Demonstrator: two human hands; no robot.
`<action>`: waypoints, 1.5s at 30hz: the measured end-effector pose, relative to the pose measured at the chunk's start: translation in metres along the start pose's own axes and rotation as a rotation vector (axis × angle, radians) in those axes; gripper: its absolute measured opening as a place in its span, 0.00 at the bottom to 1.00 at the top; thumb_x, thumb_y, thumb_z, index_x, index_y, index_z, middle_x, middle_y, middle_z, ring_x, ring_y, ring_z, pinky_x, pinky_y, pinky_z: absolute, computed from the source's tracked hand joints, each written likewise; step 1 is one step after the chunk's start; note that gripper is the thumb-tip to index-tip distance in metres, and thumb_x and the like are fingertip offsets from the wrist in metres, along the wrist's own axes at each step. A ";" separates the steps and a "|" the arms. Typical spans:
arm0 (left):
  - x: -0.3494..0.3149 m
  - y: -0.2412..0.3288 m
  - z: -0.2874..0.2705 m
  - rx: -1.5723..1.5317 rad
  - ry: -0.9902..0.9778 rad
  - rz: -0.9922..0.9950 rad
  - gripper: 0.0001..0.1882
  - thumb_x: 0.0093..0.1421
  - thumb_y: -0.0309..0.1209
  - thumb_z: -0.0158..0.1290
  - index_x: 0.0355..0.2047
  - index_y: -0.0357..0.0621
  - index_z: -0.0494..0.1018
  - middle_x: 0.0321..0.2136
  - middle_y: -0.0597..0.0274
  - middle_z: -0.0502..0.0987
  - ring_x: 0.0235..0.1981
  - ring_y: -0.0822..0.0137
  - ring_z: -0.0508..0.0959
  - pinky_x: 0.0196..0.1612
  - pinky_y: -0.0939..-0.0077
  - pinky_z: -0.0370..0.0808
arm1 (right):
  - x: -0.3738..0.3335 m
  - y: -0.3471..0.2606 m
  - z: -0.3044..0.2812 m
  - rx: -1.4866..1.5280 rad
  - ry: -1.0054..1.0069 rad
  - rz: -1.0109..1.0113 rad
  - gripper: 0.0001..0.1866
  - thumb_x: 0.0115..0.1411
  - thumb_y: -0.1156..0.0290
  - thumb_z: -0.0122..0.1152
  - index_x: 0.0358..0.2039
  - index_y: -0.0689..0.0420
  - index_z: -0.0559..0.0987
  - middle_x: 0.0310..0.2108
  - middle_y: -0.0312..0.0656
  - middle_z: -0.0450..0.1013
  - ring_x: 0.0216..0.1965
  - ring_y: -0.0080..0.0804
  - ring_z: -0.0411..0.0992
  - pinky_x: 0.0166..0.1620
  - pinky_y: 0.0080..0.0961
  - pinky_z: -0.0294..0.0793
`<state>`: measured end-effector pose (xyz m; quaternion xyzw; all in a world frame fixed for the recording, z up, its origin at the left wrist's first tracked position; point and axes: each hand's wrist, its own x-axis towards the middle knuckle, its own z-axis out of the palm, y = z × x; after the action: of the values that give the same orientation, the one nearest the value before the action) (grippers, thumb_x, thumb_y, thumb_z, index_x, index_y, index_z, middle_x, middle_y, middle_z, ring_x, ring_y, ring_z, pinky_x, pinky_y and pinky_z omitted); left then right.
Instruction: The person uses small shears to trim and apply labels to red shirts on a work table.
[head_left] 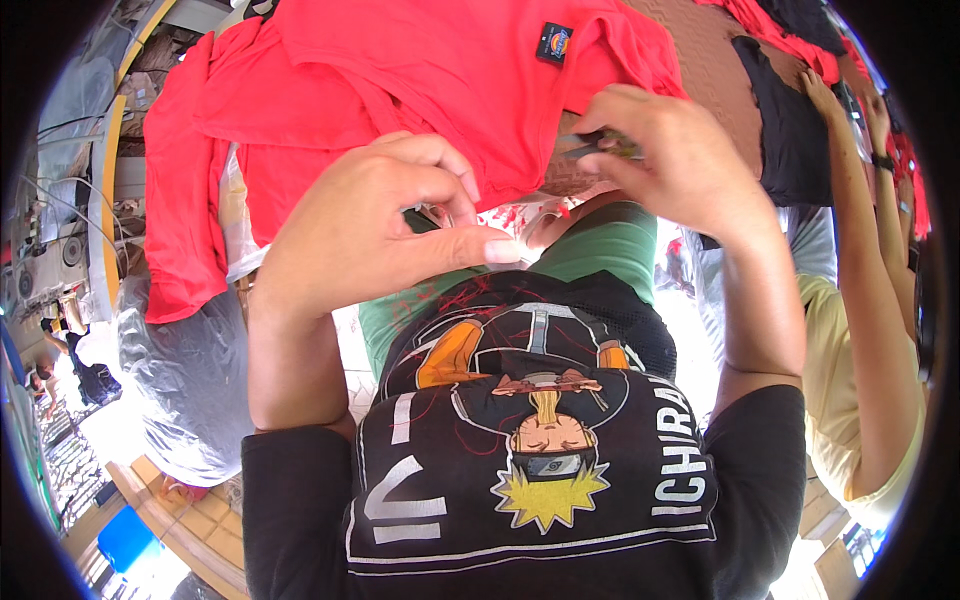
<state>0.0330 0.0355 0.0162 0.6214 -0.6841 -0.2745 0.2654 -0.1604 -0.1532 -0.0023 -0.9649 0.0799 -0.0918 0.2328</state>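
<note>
Apparently for close control, the right hand (672,152) pinches small snips (620,146) beside red garment (400,75); left hand (365,215) curled, contents indiscernible.

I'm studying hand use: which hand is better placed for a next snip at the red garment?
Probably the right hand: it holds what looks like small scissors, blurred, close to the red garment. No tool shows clearly in the left hand.
</note>
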 end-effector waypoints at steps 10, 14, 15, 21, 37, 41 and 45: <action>0.032 -0.030 0.087 0.013 0.384 -0.163 0.16 0.54 0.26 0.59 0.44 0.45 0.72 0.38 0.60 0.77 0.40 0.68 0.76 0.42 0.72 0.72 | -0.016 0.028 -0.057 0.285 0.191 0.208 0.15 0.53 0.75 0.64 0.43 0.60 0.77 0.33 0.38 0.75 0.35 0.24 0.71 0.42 0.22 0.69; 0.031 -0.031 0.066 -0.483 0.448 -0.273 0.16 0.59 0.23 0.55 0.48 0.42 0.71 0.40 0.63 0.77 0.41 0.76 0.75 0.44 0.80 0.72 | -0.006 0.027 -0.018 0.281 0.192 0.128 0.15 0.53 0.77 0.64 0.42 0.58 0.77 0.34 0.37 0.74 0.35 0.24 0.71 0.41 0.21 0.70; 0.031 -0.034 0.063 -0.549 0.468 -0.220 0.16 0.59 0.23 0.54 0.49 0.42 0.72 0.40 0.63 0.77 0.40 0.76 0.75 0.44 0.81 0.71 | -0.003 0.020 -0.011 0.258 0.143 0.150 0.15 0.52 0.77 0.64 0.42 0.58 0.77 0.33 0.38 0.74 0.35 0.26 0.72 0.41 0.22 0.70; 0.030 -0.038 0.059 -0.558 0.515 -0.301 0.12 0.60 0.27 0.56 0.44 0.37 0.75 0.34 0.66 0.78 0.37 0.77 0.76 0.43 0.83 0.72 | 0.016 0.011 0.022 0.377 0.265 0.015 0.14 0.51 0.76 0.67 0.39 0.58 0.77 0.34 0.41 0.74 0.34 0.33 0.76 0.38 0.25 0.73; 0.027 -0.035 0.051 -0.927 0.457 -0.424 0.10 0.65 0.34 0.51 0.40 0.40 0.74 0.33 0.65 0.79 0.33 0.77 0.78 0.37 0.81 0.76 | 0.019 -0.003 0.042 0.326 0.192 0.013 0.12 0.50 0.79 0.65 0.36 0.61 0.76 0.32 0.43 0.74 0.34 0.37 0.75 0.39 0.27 0.73; 0.026 -0.034 0.052 -0.807 0.454 -0.343 0.10 0.64 0.33 0.52 0.38 0.39 0.75 0.33 0.65 0.79 0.31 0.76 0.77 0.36 0.82 0.74 | 0.020 -0.007 0.042 0.332 0.229 -0.017 0.11 0.50 0.73 0.65 0.35 0.57 0.77 0.29 0.42 0.72 0.31 0.43 0.75 0.33 0.32 0.73; 0.007 -0.025 0.006 -0.326 0.053 -0.072 0.08 0.61 0.31 0.55 0.33 0.37 0.75 0.32 0.62 0.79 0.30 0.74 0.77 0.35 0.81 0.73 | 0.012 0.000 0.033 0.199 0.228 0.007 0.12 0.49 0.75 0.65 0.37 0.57 0.76 0.31 0.42 0.73 0.32 0.42 0.75 0.34 0.31 0.73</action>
<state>0.0459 0.0267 -0.0060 0.6013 -0.6004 -0.3749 0.3706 -0.1414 -0.1409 -0.0293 -0.9200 0.0997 -0.2073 0.3172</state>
